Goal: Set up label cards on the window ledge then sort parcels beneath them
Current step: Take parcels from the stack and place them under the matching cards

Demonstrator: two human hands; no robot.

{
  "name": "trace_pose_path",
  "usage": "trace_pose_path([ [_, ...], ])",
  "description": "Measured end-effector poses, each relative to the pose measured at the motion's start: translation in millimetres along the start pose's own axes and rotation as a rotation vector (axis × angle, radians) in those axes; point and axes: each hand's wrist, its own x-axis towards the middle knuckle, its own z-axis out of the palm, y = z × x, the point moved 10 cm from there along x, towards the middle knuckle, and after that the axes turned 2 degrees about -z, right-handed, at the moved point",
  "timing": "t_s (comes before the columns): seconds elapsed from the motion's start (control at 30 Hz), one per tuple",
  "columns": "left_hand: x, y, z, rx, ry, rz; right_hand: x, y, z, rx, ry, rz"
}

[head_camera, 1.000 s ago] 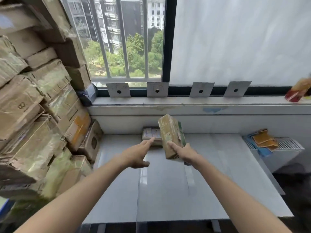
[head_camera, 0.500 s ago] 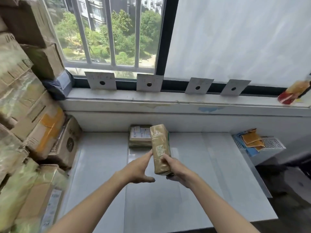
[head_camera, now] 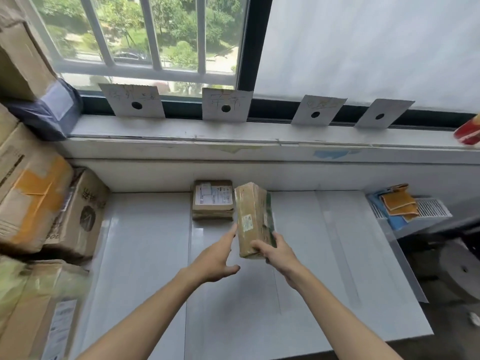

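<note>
Leaning on the window ledge (head_camera: 233, 133), four label cards (head_camera: 225, 105) overlook a white table (head_camera: 145, 255).

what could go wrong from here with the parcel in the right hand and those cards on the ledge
1. The right hand grips the tall parcel only at its bottom end, and the left hand is open with just its fingertips at the side, so the parcel may tip or slip.
2. The label cards merely lean on the window ledge; a bump while reaching could topple one.
3. The writing on the cards is faint, so the parcel might land under the wrong one.
</note>
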Motion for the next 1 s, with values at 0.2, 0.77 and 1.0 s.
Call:
trace_pose_path([
  [0.2,24.9,-9.3,-8.4,0.090,0.007,-0.044,17.4,-29.8,-14.5,-0.296,0.147,-0.035],
  [0.77,61.7,-90.3,-78.5,0.260,0.235,-0.362,58.7,-39.8,0.8,-0.488,0.243,-0.011],
  [1.0,68.2,-97.4,-80.3,0.186,0.272,-0.333,62.2,-33.8,9.2,-0.505,0.228,0.011],
])
